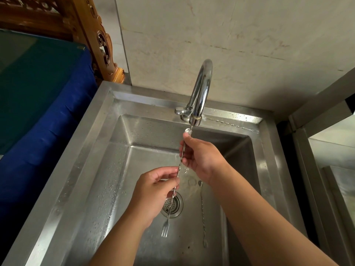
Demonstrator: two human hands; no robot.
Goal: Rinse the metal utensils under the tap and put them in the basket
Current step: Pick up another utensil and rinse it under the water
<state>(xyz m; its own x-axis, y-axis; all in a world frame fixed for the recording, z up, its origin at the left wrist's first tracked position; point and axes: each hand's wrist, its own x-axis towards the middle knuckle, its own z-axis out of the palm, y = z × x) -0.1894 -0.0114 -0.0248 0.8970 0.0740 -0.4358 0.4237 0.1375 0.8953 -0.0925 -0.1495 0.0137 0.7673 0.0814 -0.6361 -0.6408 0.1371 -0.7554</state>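
A long twisted metal bar spoon (pixel 166 219) with a fork at its lower end is held over the sink. Its spoon end sits right under the tap's spout (pixel 195 120), where a thin stream of water falls. My right hand (pixel 199 156) pinches the upper shaft. My left hand (pixel 155 191) pinches the shaft lower down, above the drain. A second twisted bar spoon (pixel 202 214) lies flat on the sink floor to the right of the drain. No basket is in view.
The steel sink (pixel 99 150) has a round drain strainer (pixel 175 205) in its middle. A chrome tap (pixel 199 89) with a small lever stands on the back rim. A blue-covered surface (pixel 38 112) lies left; another steel unit (pixel 330 169) stands right.
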